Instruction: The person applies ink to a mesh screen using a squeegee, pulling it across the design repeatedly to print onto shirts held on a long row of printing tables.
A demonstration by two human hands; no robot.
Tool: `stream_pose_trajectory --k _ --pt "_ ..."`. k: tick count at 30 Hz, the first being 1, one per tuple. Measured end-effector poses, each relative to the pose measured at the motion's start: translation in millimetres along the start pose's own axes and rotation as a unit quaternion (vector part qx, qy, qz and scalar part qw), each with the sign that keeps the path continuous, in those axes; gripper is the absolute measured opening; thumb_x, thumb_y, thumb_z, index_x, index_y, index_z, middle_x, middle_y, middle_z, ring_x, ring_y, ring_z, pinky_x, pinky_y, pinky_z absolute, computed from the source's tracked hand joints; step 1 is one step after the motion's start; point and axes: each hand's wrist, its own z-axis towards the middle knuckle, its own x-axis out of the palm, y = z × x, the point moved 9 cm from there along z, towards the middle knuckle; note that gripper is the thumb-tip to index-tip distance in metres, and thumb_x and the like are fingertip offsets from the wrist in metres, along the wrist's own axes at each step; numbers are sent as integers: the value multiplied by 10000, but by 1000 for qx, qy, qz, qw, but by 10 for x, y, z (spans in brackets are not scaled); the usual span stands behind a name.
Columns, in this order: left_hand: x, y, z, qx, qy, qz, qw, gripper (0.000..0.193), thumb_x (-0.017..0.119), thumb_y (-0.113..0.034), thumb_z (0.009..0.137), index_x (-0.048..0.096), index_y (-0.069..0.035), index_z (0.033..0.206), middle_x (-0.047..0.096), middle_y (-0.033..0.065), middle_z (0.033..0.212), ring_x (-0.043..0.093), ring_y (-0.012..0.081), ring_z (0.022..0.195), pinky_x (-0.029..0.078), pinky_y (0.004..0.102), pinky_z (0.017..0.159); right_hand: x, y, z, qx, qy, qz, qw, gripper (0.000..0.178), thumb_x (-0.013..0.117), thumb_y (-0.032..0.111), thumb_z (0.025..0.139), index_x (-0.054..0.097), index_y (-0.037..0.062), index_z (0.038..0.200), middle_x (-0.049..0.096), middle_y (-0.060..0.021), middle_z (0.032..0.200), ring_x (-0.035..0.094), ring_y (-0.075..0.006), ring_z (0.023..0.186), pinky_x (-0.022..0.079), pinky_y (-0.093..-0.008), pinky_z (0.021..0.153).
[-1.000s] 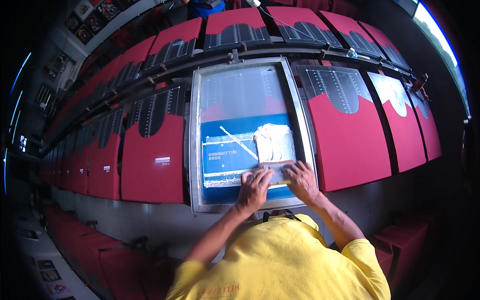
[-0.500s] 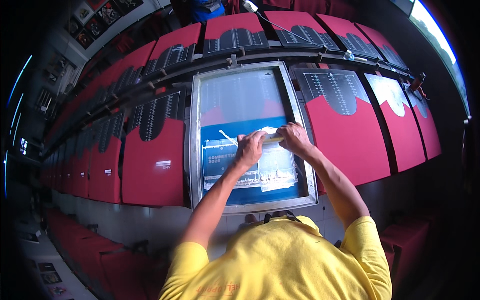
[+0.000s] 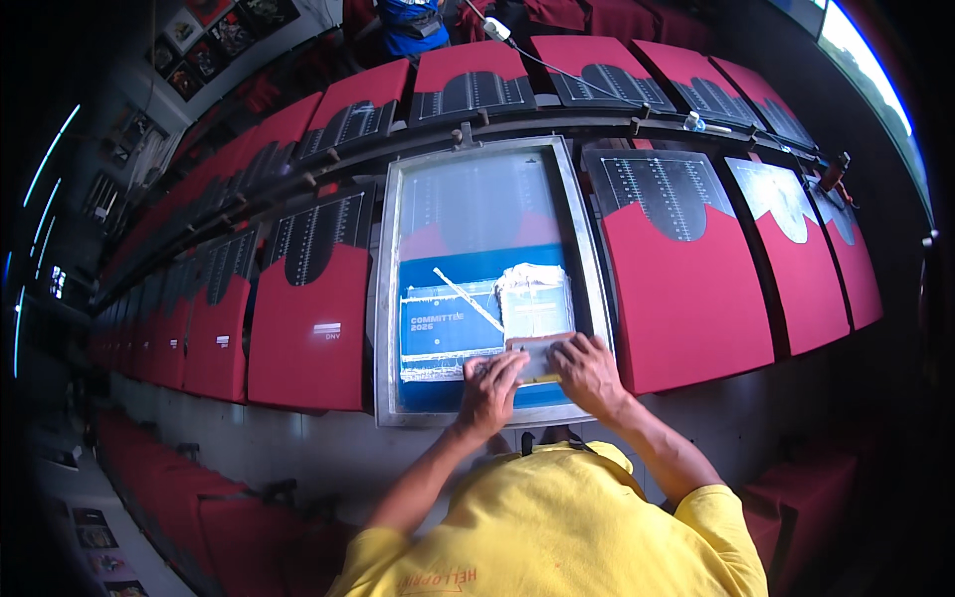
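Both my hands grip a flat squeegee (image 3: 537, 350) near the close end of a silk-screen frame (image 3: 593, 289). My left hand (image 3: 492, 386) closes round its left end, and my right hand (image 3: 589, 374) presses on its right end with curled fingers. The frame's mesh (image 3: 477, 194) is pale in the far part and blue in the near part. White ink (image 3: 532, 277) lies thick beyond the squeegee, around a pale rectangular patch, with a slanting streak to the left. The frame rests over a red shirt, seen faintly through the mesh.
Red shirts on dark boards stand to the left (image 3: 308, 328) and right (image 3: 686, 289), the left ones with small white prints. A metal rail (image 3: 398, 144) and another row of shirts lie beyond. A white cable connector (image 3: 496, 29) hangs at the back, near a person in blue (image 3: 413, 30).
My hands have drawn the squeegee toward me, from the middle of the mesh to its near end. The ink patch behind it is now uncovered. The view has shifted slightly.
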Motion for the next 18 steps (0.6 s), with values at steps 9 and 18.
stream_pose_trajectory --k 9,18 --pt "437 -167 -757 1 31 52 998 452 682 -48 804 592 -82 1246 580 38 1343 523 181 1293 337 443 1040 509 252 -734 -63 37 24 997 483 665 393 841 624 64 1193 517 -120 1353 500 -265 1141 403 -390 871" --pt "239 97 -803 -64 9 39 997 385 614 -161 895 587 -65 1267 586 81 1335 512 250 1302 294 479 1133 77 -124 -788 60 -69 219 971 524 673 274 883 530 11 1313 515 -180 1361 481 -363 1234 401 -476 1011"
